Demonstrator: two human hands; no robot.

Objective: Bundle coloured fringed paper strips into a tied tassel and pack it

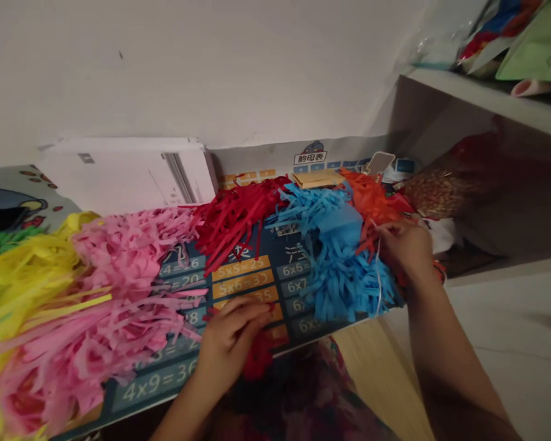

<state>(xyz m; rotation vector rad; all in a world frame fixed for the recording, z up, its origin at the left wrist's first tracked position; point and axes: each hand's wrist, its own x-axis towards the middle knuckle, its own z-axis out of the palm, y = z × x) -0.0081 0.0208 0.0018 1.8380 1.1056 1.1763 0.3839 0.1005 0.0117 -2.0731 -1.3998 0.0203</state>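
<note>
In the head view, the right hand point(408, 246), at three o'clock, pinches a white string point(379, 269) — it trails over blue fringe point(333, 272) at four. The left hand point(229, 340), at seven — fingers curled nearly closed — pinches red strips point(258, 358).

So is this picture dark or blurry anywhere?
Head view: dim light overall; the shelf's inside is shadowy, the wall much paler. Also head view: slightly soft, including the right hand, but big numbers on the mat are readable.
</note>
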